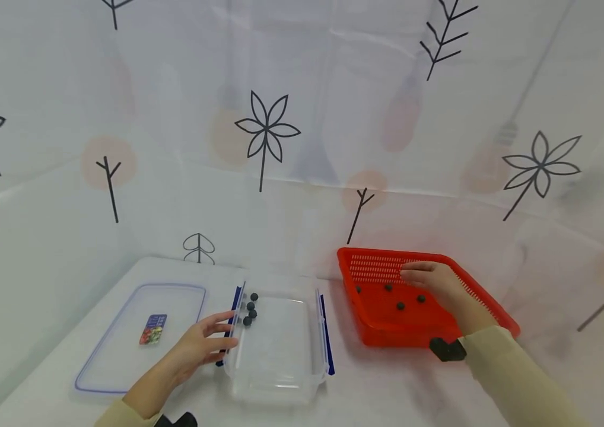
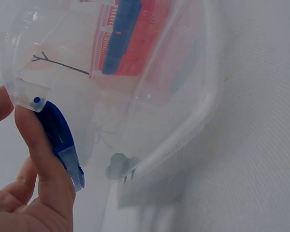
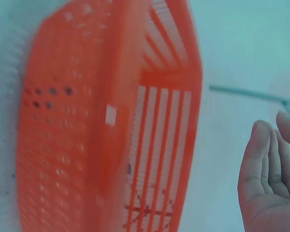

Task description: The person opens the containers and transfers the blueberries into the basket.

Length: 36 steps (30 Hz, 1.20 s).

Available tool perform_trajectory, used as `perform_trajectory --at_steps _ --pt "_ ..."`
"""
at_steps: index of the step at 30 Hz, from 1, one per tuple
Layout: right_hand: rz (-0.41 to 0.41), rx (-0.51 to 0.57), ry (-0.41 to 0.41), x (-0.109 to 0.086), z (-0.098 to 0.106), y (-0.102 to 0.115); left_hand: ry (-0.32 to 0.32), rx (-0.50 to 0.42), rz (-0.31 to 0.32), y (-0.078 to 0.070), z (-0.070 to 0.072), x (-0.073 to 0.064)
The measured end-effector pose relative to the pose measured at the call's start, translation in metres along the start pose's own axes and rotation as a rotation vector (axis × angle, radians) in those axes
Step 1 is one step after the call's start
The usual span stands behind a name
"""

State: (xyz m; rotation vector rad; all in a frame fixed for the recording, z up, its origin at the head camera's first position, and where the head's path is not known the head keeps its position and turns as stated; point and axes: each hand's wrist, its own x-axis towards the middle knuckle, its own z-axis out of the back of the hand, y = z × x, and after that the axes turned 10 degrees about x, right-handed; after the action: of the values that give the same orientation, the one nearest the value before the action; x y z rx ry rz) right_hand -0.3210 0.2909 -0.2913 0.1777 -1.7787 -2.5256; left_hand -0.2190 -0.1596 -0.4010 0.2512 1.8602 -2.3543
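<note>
My left sleeve (image 1: 127,415) and right sleeve (image 1: 521,376) are plain pale beige, reaching the wrists. A dark block (image 1: 179,421) shows beside my left cuff, another dark, angular block (image 1: 445,350) beside my right.

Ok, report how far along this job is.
Looks done: several dark balls lie in the clear container. In hand: left hand holds its side; right hand, apparently empty, hovers over the red basket. Probably remaining: the balls in that basket, then the lid, lying apart.
</note>
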Motion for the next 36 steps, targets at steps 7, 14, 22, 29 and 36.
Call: perform_trajectory --at_steps 7,14,22,29,36 --pt "-0.035 0.031 -0.007 -0.024 -0.024 0.001 0.004 -0.013 -0.009 0.001 0.0 0.0" --pt "-0.005 0.063 0.026 -0.046 -0.041 0.001 0.001 -0.003 -0.009 0.001 0.0 -0.001" --pt "0.013 0.092 0.056 -0.054 -0.055 0.0 0.006 -0.007 -0.011 0.0 0.001 -0.001" --pt "0.061 0.069 0.058 -0.056 -0.075 0.002 0.022 -0.003 -0.044 0.0 0.001 -0.003" --pt "0.062 0.1 0.059 -0.051 -0.097 0.005 0.017 -0.001 -0.033 0.001 0.001 -0.003"
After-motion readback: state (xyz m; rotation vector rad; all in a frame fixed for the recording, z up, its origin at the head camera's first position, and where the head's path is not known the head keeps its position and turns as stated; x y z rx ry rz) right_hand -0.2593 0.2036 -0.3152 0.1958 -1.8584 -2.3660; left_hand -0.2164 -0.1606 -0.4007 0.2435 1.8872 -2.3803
